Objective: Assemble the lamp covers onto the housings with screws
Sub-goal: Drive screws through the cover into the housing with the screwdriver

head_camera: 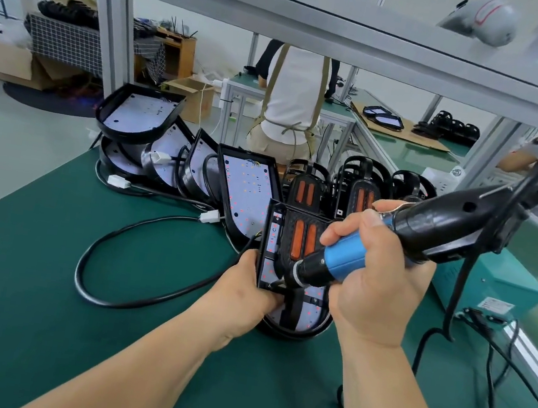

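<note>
A black lamp housing [308, 323] with a white LED board lies on the green mat in front of me. A black cover [295, 228] with two orange strips sits on top of it. My left hand [250, 287] grips the housing's left edge. My right hand [375, 274] holds a blue and black electric screwdriver [342, 261], whose tip points down at the cover near the housing's middle. The screw itself is hidden under the tool's nose.
Several open housings [245, 193] with cables and white plugs lean in a row behind. More covers [362, 196] stand at the back right. A teal power box [491, 287] and trailing cords lie to the right. A person in an apron stands beyond the bench.
</note>
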